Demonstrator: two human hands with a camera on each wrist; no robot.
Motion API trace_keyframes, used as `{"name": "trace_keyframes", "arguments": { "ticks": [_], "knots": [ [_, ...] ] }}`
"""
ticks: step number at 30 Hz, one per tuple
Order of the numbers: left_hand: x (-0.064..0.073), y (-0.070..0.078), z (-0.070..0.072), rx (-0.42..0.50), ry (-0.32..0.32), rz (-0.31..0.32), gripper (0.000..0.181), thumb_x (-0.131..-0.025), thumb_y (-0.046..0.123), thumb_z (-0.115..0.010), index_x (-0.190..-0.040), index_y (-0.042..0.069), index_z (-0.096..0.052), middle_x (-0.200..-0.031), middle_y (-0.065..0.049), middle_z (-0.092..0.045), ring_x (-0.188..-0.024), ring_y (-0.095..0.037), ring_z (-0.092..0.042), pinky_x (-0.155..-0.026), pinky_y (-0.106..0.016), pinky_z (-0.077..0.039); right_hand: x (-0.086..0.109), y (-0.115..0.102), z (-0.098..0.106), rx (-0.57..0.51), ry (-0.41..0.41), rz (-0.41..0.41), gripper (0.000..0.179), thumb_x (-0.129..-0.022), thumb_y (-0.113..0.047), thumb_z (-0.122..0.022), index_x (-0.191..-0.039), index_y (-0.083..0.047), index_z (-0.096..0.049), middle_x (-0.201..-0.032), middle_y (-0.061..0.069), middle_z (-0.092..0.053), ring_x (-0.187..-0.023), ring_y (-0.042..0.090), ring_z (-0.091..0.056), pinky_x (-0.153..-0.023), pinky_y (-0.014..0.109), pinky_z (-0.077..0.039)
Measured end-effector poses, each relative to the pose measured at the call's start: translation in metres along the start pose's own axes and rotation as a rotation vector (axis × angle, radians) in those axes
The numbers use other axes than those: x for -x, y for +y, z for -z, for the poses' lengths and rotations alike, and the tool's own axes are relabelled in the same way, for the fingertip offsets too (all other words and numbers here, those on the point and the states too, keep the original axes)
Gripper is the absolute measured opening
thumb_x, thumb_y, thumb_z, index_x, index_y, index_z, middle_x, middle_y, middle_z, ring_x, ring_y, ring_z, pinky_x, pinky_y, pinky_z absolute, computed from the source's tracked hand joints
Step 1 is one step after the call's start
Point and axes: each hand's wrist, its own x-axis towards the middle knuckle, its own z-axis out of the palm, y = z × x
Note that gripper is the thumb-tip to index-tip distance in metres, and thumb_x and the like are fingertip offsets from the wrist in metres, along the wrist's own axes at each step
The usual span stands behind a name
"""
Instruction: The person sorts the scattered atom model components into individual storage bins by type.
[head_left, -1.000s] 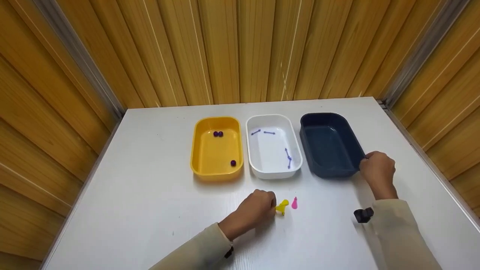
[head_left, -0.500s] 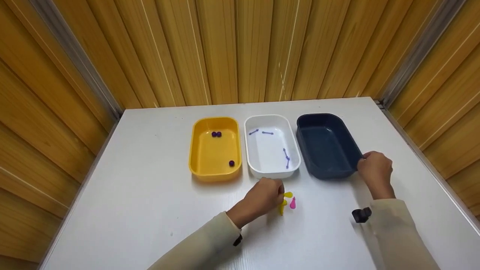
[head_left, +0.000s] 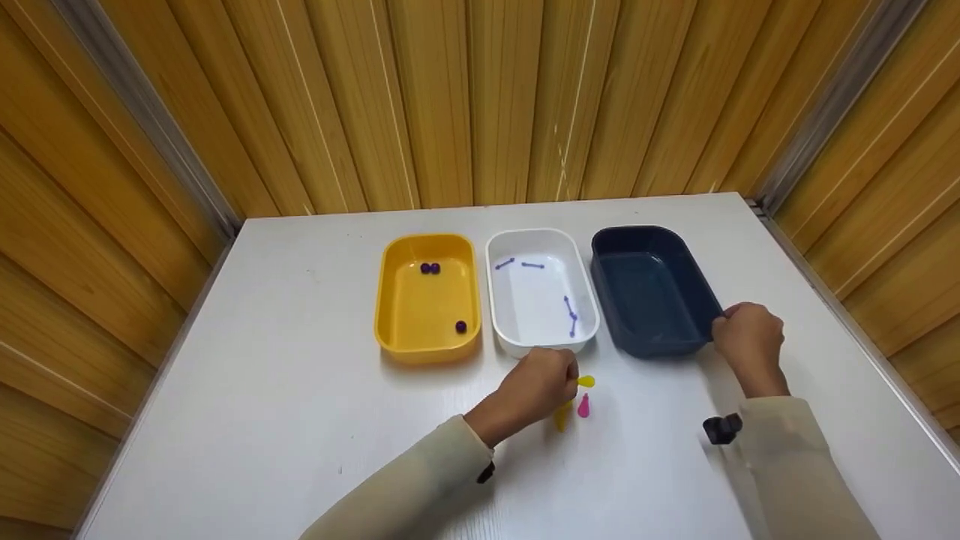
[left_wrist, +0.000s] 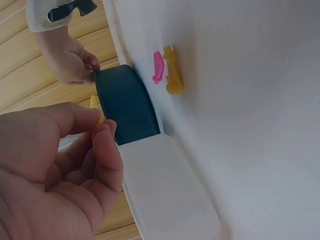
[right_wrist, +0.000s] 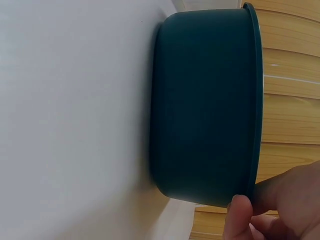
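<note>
My left hand pinches a small yellow drop-shaped piece between thumb and fingertips, just in front of the white bin. Most of that piece is hidden by the fingers; a yellow end shows in the left wrist view. Below the hand, another yellow piece lies on the table beside a pink drop-shaped piece. My right hand grips the rim of the dark blue bin at its near right corner, thumb on the outer wall. Nothing shows inside that bin.
The white bin holds several thin purple sticks with knobbed ends. To its left, the yellow bin has 3 dark purple beads. All three bins stand in a row on the white table, before a wood-panelled wall.
My left hand has lifted and moved forward and right with one yellow piece, leaving the other yellow piece on the table. The right hand stays on the bin's rim.
</note>
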Motion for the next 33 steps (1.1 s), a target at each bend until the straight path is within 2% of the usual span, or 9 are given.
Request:
{"name": "trace_keyframes", "arguments": {
  "ticks": [4, 10, 18, 25, 33],
  "knots": [
    [-0.005, 0.003, 0.0, -0.022, 0.003, 0.007, 0.01, -0.093, 0.008, -0.066, -0.089, 0.009, -0.074, -0.076, 0.002, -0.067, -0.062, -0.007, -0.052, -0.054, -0.013, -0.044, 0.0, -0.001, 0.0, -0.002, -0.013, -0.014, 0.038, -0.091, -0.011, -0.049, -0.11, 0.017, -0.066, -0.11, 0.036, -0.068, -0.102, 0.054, -0.059, -0.086, 0.061, -0.047],
    [-0.014, 0.007, 0.0, -0.008, 0.005, 0.027, 0.009, -0.094, 0.01, -0.065, -0.094, 0.009, -0.074, -0.078, 0.002, -0.068, -0.063, -0.008, -0.052, -0.055, -0.013, -0.045, 0.002, -0.003, 0.001, -0.002, -0.033, -0.039, 0.038, -0.092, -0.01, -0.049, -0.111, 0.017, -0.066, -0.107, 0.035, -0.069, -0.1, 0.051, -0.059, -0.083, 0.057, -0.047],
    [-0.023, 0.011, -0.001, -0.017, 0.054, 0.011, 0.011, -0.096, 0.013, -0.065, -0.099, 0.01, -0.076, -0.087, 0.001, -0.074, -0.069, -0.007, -0.057, -0.063, -0.011, -0.049, 0.004, -0.003, 0.0, 0.012, -0.015, 0.007, 0.041, -0.09, -0.009, -0.046, -0.113, 0.021, -0.063, -0.107, 0.037, -0.068, -0.104, 0.059, -0.057, -0.09, 0.065, -0.045],
    [-0.032, 0.014, -0.001, 0.043, 0.04, 0.048, 0.011, -0.097, 0.015, -0.065, -0.102, 0.012, -0.075, -0.092, 0.003, -0.074, -0.07, -0.004, -0.059, -0.067, -0.011, -0.052, 0.004, -0.003, -0.001, 0.028, -0.005, 0.018, 0.038, -0.09, -0.008, -0.047, -0.109, 0.02, -0.065, -0.105, 0.037, -0.068, -0.1, 0.057, -0.059, -0.086, 0.063, -0.047],
    [-0.036, 0.018, -0.003, 0.069, 0.05, 0.05, 0.013, -0.098, 0.018, -0.065, -0.104, 0.012, -0.075, -0.095, 0.003, -0.075, -0.074, -0.003, -0.061, -0.075, -0.014, -0.056, 0.004, -0.005, -0.001, 0.04, 0.0, 0.017, 0.037, -0.09, -0.007, -0.048, -0.108, 0.02, -0.066, -0.102, 0.037, -0.069, -0.099, 0.057, -0.06, -0.085, 0.062, -0.047]
  ]
}}
